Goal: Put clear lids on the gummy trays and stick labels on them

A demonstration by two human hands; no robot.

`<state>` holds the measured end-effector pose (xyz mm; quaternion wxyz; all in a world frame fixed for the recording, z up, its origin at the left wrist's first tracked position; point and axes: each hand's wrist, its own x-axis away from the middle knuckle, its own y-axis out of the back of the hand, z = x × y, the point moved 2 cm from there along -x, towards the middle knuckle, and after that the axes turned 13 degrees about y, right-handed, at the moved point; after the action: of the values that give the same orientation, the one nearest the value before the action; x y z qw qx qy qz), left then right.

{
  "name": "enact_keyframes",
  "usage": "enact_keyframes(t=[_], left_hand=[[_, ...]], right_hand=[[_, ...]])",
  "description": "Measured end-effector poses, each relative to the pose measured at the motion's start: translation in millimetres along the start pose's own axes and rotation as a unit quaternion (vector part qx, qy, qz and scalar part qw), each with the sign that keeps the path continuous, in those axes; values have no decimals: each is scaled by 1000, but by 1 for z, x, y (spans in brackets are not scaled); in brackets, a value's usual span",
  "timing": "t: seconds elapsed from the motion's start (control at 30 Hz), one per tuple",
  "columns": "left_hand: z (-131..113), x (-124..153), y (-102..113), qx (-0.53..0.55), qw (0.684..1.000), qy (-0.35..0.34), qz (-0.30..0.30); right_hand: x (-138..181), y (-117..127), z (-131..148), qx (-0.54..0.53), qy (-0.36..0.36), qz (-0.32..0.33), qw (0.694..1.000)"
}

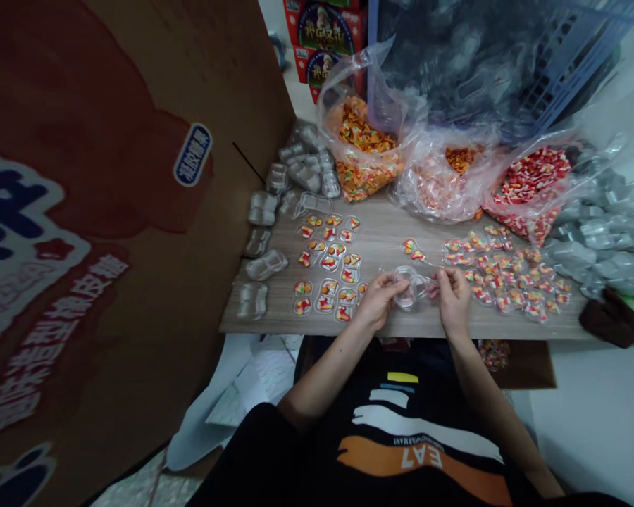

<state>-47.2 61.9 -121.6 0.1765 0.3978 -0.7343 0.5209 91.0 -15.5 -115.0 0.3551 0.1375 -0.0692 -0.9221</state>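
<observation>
Plastic packaging (406, 290), partly finger-covered and possibly stacked, is pinched by left hand (377, 299) and right hand (454, 296) near the table edge (275, 329).

The bare left hand (380, 299) is closed in a grip, its thumb pointing toward the bare right hand (454, 296), which pinches between thumb and forefinger (its other fingers look folded in). The hands are near each other but apart. The bare left forearm (330, 373) slants up and inward; the bare right forearm (489, 401) leans inward too.
</observation>
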Motion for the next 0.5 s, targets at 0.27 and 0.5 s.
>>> enact_keyframes(t=[0.27, 0.5], left_hand=[[-6, 18, 9, 32, 999, -9, -33], [-13, 32, 17, 54, 997, -24, -40]], right_hand=[[-49, -8, -27, 225, 275, 81, 931], [-55, -21, -53, 275, 374, 286, 838]])
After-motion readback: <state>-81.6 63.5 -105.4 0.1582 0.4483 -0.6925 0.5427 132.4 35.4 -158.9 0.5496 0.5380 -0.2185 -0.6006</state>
